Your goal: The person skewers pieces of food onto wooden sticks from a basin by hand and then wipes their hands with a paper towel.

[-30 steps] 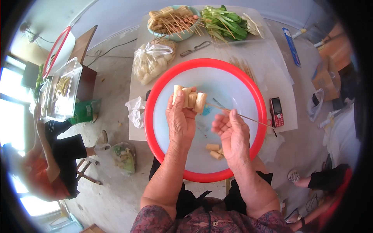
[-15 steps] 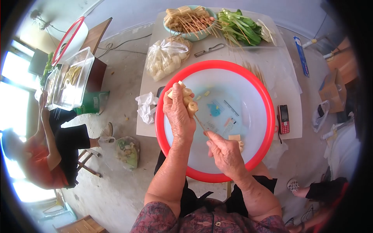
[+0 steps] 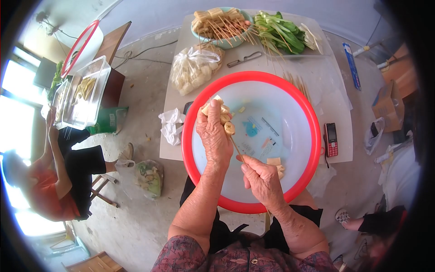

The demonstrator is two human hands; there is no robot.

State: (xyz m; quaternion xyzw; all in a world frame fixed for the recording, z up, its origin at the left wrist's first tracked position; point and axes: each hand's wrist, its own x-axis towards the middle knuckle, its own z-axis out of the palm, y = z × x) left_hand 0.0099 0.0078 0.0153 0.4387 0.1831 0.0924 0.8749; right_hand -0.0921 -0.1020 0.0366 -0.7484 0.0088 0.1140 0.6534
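My left grip (image 3: 215,136) is clamped around a bunch of rolls (image 3: 229,128), just left of the frame's centre and above the basin (image 3: 253,77); my right grip (image 3: 262,180), near centre, is closed on the stick (image 3: 237,148). The stick's upper end meets the lowest roll in the bunch; how many rolls it passes through I cannot tell, as my fingers cover them. I judge this skewer partly made. On the completed side, the bowl (image 3: 230,44) at top centre carries a heap of rolls already on sticks (image 3: 221,22). Outstanding: a few loose rolls (image 3: 274,162) in the basin, right of centre and bearing no stick, their exact count unclear. Unused sticks (image 3: 300,86) lie on the table (image 3: 170,153) beyond the basin's upper right rim, and the bag (image 3: 194,72) at upper left of centre holds pale pieces, also unskewered as far as visible.
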